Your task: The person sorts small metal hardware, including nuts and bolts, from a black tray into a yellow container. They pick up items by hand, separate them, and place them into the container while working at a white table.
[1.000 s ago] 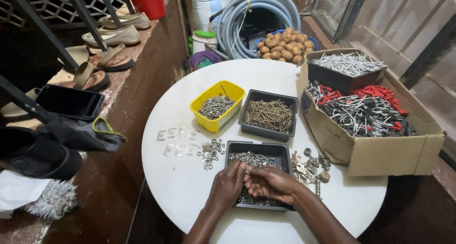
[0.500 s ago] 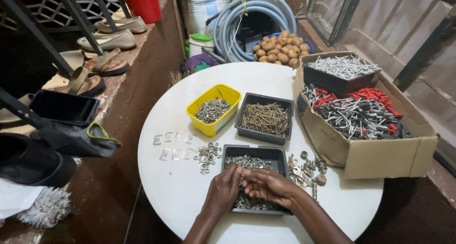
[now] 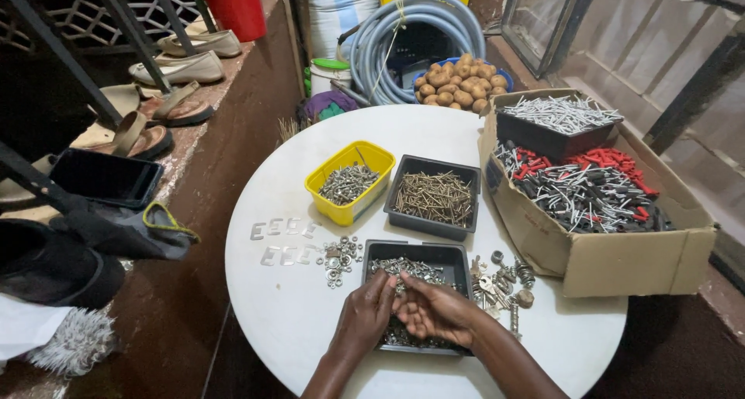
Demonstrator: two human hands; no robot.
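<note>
Your left hand (image 3: 363, 315) and right hand (image 3: 433, 312) meet over the near black tray (image 3: 458, 253) of screws, fingers curled together, can't tell what they pinch

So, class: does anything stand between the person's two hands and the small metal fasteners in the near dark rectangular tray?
Nothing visible does. The left hand and right hand lie together inside the near dark rectangular plastic tray, directly over the small metal fasteners. No lid or other thing lies between them.
</note>
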